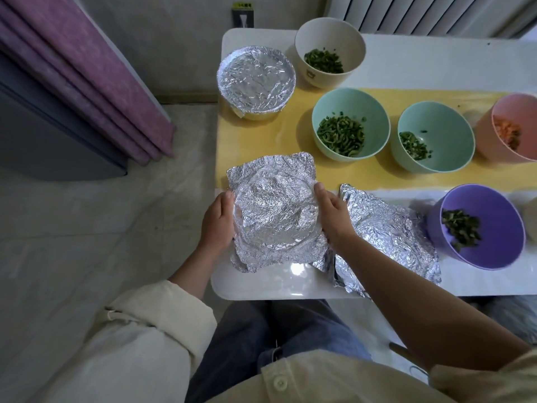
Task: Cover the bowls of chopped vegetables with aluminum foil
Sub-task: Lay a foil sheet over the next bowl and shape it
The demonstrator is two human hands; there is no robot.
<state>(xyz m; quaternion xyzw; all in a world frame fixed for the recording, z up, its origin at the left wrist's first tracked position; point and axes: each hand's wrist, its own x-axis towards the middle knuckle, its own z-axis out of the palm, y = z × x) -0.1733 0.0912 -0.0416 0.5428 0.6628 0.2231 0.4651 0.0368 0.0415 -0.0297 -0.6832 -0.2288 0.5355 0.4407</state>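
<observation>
One foil-covered bowl (pixel 255 80) done, far corner — a foil sheet (pixel 274 216) is being moulded over the near-edge bowl, left hand (pixel 218 221) and right hand (pixel 334 216) fingers curled round it; five open bowls (pixel 334 106) are being left waiting.

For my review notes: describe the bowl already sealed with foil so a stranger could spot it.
On the white table, find the far left corner. The sealed bowl stands there, beside a cream bowl of chopped greens. Its foil hugs the rim, while foil on the near bowl flares loose.
</observation>
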